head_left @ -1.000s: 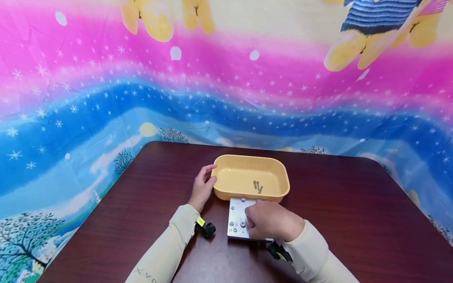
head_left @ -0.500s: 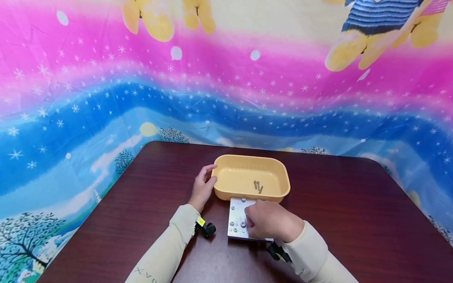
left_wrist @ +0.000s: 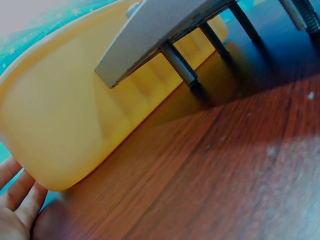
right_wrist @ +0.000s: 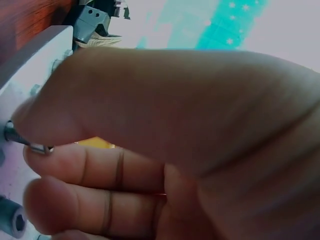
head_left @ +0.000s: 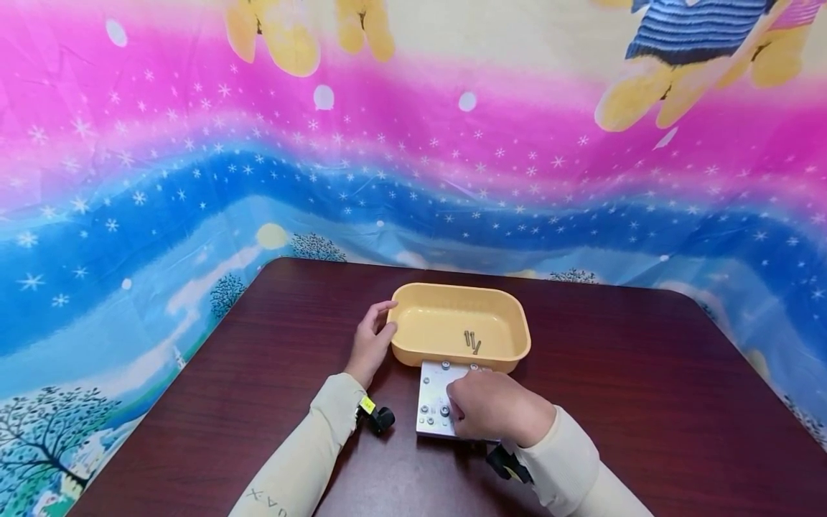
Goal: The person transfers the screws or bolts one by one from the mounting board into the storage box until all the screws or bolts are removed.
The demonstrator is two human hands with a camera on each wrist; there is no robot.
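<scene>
A silvery metal plate with several bolt heads on its top stands just in front of the yellow plastic basin. In the left wrist view, threaded bolt shanks stick out below it. My right hand is over the plate's right half and hides much of it. Up close, its thumb and index finger pinch a small bolt at the plate's face; the thumb covers part of the bolt. At the basin's left end, my left hand rests against the wall with fingers spread.
Inside the basin lie several loose bolts. Both stand on a dark reddish wooden table. A colourful printed cloth hangs behind the table's far edge. Each wrist carries a small black camera.
</scene>
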